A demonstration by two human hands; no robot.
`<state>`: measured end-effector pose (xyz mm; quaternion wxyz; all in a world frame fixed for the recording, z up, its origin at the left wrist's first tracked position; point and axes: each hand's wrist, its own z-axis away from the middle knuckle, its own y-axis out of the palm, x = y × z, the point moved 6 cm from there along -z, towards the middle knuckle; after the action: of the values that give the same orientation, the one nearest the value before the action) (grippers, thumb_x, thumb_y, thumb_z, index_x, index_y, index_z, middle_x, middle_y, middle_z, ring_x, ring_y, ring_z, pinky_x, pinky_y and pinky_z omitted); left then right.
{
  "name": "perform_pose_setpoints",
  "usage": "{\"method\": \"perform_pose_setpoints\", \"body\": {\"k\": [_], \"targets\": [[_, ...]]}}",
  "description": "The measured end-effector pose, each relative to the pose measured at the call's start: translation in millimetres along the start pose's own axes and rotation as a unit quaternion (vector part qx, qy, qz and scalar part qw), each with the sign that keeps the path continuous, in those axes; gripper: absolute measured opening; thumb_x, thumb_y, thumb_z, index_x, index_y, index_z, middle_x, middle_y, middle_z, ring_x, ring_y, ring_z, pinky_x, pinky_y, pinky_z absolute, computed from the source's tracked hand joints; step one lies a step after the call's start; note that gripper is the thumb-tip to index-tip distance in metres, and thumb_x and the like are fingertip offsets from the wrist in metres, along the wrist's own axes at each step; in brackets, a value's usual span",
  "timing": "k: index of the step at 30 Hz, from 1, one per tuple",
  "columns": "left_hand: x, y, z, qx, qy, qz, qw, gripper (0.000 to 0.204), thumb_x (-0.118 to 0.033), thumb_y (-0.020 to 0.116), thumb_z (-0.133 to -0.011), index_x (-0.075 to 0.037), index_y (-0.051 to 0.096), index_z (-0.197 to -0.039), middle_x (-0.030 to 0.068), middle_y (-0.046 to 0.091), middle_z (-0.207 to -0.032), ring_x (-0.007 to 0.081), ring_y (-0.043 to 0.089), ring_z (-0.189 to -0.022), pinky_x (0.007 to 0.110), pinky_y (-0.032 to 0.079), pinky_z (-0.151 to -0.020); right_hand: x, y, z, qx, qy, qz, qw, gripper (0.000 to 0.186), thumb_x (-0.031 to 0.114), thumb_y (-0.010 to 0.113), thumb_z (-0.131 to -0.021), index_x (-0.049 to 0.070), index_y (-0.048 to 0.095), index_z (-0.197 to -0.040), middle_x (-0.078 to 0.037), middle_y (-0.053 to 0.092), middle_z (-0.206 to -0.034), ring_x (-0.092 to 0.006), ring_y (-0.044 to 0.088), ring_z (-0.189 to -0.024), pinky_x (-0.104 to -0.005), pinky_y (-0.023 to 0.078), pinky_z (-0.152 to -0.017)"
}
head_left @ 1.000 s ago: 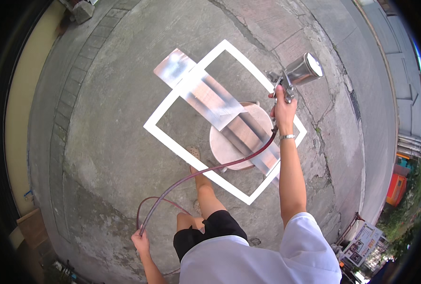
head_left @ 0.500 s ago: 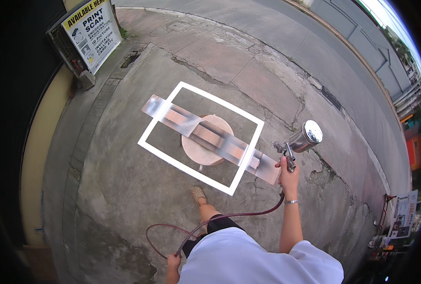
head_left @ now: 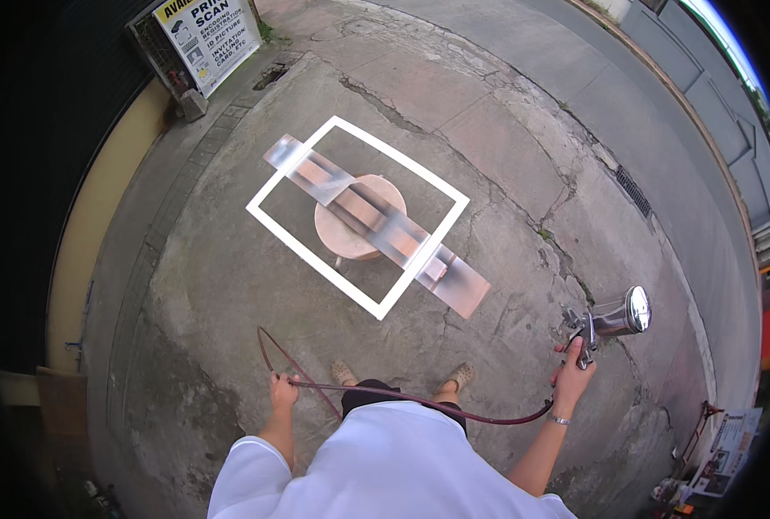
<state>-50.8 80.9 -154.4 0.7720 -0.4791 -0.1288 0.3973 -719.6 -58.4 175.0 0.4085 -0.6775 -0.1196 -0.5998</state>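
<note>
My right hand [head_left: 573, 381] is closed round the handle of a spray gun [head_left: 586, 339], held out to the right, with a shiny metal cup [head_left: 620, 313] on it. From the gun a dark red air hose [head_left: 454, 413] runs across my front to my left hand [head_left: 285, 392], whose fingers are wrapped round it; beyond that hand the hose makes a loop. Ahead of me a white rectangular frame [head_left: 291, 254] rests on a long board [head_left: 369, 218] blotched with grey, white and pinkish paint. The board lies across a round stool [head_left: 337, 227]. Both hands are apart from the frame.
Cracked concrete [head_left: 489, 346] surrounds the stool, with a drain grate [head_left: 633, 190] at the right and a road beyond. A printed sign [head_left: 208, 43] stands at the far left, by a dark wall. Another signboard [head_left: 727, 450] is at the lower right.
The spray gun has moved right and nearer to me, away from the board's end. My left hand, still on the hose, has come up and forward. Both my feet now show.
</note>
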Motion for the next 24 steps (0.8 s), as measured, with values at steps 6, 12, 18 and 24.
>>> {"method": "perform_pose_setpoints", "body": {"k": [6,12,18,24], "targets": [[-137.9,118.6,68.7,0.109,0.019,-0.041,0.993,0.048,-0.052,0.063,-0.097,-0.009,0.069,-0.117,0.0312,0.041,-0.155,0.0424,0.046,-0.141,0.048,0.043,-0.113,-56.0,-117.0,-99.0,-0.027,0.003,0.053,0.998,0.047,0.042,0.058,-0.106,-0.004,0.066,-0.098,-0.009,0.071,-0.078,-0.0099,0.047,-0.036,-0.0289,0.034,-0.035],[-243.5,231.7,160.1,0.26,0.034,-0.063,0.963,0.05,-0.054,0.063,-0.097,-0.011,0.072,-0.12,0.0237,0.058,-0.143,0.0409,0.059,-0.128,0.048,0.049,-0.105,-41.0,-180.3,-206.5,0.009,-0.07,0.12,0.99,0.048,0.042,0.058,-0.106,-0.004,0.066,-0.099,-0.009,0.072,-0.081,-0.0091,0.048,-0.038,-0.0288,0.033,-0.036],[-303.7,313.2,192.6,0.333,0.025,0.028,0.942,0.052,-0.056,0.062,-0.097,-0.009,0.073,-0.117,0.0224,0.072,-0.119,0.0397,0.067,-0.113,0.046,0.052,-0.095,-11.8,-165.2,-301.0,0.034,-0.114,0.129,0.985,0.048,0.042,0.057,-0.107,-0.005,0.067,-0.104,-0.008,0.071,-0.083,-0.008,0.045,-0.038,-0.0277,0.032,-0.037],[-380.9,356.2,185.6,0.291,-0.021,0.096,0.952,0.056,-0.056,0.061,-0.098,-0.002,0.07,-0.11,0.0273,0.071,-0.114,0.0447,0.066,-0.109,0.049,0.052,-0.091,23.9,-123.5,-374.6,0.096,-0.124,0.157,0.975,0.05,0.043,0.056,-0.107,-0.005,0.067,-0.116,-0.009,0.072,-0.087,-0.0075,0.046,-0.038,-0.0249,0.031,-0.035]]}}
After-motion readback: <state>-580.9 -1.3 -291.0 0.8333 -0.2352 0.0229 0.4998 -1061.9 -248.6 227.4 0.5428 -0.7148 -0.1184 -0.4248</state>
